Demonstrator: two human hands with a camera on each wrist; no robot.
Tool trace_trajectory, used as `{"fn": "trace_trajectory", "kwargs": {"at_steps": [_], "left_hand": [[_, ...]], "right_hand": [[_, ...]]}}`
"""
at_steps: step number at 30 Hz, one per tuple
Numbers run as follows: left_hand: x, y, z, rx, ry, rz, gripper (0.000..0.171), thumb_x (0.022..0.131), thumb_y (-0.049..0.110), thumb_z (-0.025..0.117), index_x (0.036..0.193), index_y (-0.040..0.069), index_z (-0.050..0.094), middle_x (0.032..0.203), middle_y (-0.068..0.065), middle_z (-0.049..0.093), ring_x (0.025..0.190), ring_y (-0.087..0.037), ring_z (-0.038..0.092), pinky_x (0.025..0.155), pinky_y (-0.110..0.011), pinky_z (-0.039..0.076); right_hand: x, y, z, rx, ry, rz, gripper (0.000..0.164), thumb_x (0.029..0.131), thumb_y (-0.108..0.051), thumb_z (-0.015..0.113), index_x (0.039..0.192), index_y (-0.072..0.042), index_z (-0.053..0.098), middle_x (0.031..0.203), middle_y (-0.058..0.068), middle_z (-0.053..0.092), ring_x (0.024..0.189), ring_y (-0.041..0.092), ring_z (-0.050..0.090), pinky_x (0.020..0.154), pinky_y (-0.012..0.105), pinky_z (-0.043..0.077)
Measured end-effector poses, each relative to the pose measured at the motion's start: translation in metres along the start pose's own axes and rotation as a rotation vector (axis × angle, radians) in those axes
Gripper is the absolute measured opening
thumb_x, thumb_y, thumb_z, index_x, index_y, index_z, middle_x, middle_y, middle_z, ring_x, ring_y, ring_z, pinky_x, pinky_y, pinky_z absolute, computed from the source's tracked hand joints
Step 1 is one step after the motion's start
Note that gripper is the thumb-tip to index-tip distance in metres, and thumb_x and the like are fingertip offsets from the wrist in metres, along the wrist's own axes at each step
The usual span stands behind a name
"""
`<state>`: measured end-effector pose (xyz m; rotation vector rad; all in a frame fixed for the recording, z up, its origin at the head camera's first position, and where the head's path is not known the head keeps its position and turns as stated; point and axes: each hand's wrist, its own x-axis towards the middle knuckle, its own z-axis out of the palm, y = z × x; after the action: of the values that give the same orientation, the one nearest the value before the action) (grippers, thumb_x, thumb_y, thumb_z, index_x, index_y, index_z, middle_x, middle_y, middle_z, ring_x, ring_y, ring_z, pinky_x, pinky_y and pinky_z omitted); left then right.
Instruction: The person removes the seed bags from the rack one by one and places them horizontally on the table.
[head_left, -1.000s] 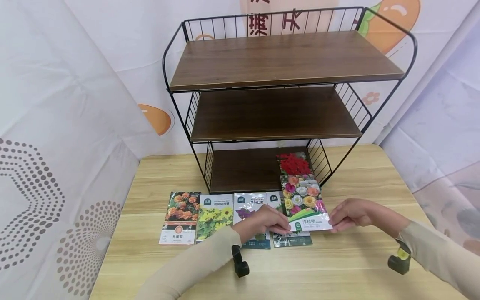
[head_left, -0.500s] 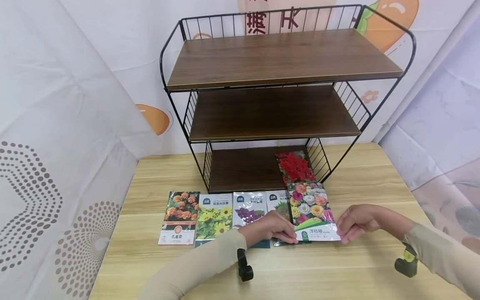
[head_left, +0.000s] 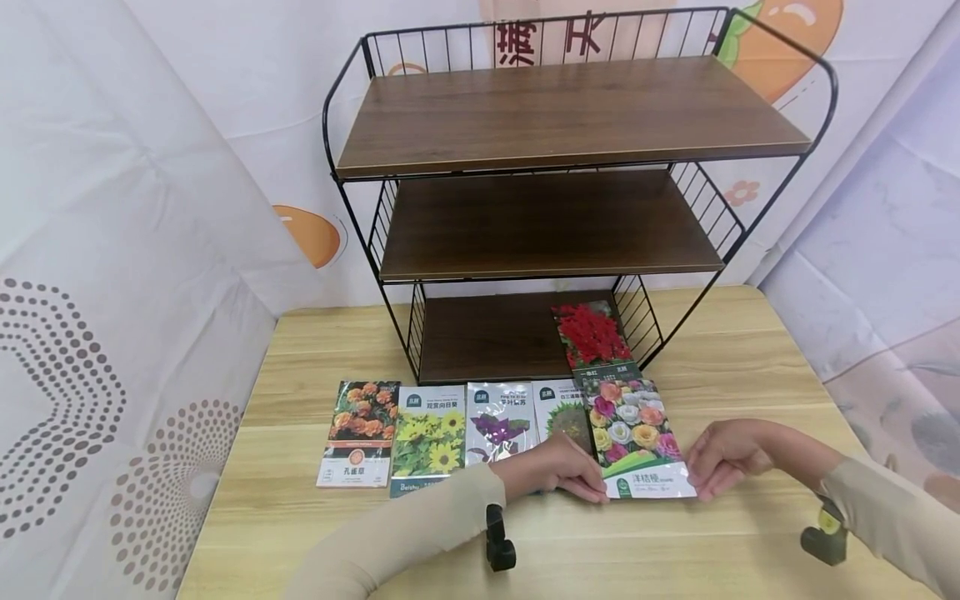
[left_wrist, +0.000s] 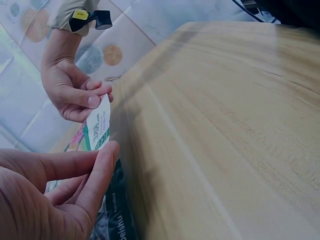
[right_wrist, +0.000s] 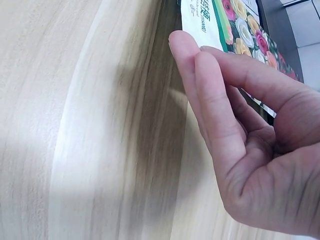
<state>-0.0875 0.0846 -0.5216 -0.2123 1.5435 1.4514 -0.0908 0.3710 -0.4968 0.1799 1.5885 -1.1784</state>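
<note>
My left hand pinches the lower left corner of a seed packet printed with pink, white, yellow and orange blooms. Its lower right corner is between the thumb and fingers of my right hand. In the left wrist view, the packet's white lower strip stretches between both hands, tilted up off the table. A red-flower packet lies behind it, partly on the bottom shelf, its lower end covered. To the left, a green-plant packet and a purple-flower packet are partly hidden by the left hand and arm.
A black wire rack with three brown shelves stands at the back of the wooden table. Further left lie a yellow-flower packet and an orange-flower packet in the same row. Patterned cloth hangs around the sides.
Both hands have drawn the multicoloured packet toward the body and slightly right. More of the red-flower packet, including its printed lower band, now shows.
</note>
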Motion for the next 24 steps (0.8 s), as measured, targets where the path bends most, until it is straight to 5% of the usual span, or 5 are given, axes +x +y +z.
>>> {"fn": "trace_trajectory", "kwargs": {"at_steps": [24], "left_hand": [[0.016, -0.004, 0.014, -0.070, 0.007, -0.051, 0.011, 0.072, -0.019, 0.065, 0.078, -0.011, 0.067, 0.072, -0.026, 0.067, 0.080, -0.038, 0.069, 0.063, -0.030, 0.062]], "right_hand": [[-0.003, 0.010, -0.011, -0.012, 0.034, 0.008, 0.014, 0.081, 0.000, 0.065, 0.093, 0.006, 0.066, 0.082, 0.015, 0.071, 0.077, 0.023, 0.072, 0.074, 0.030, 0.061]]}}
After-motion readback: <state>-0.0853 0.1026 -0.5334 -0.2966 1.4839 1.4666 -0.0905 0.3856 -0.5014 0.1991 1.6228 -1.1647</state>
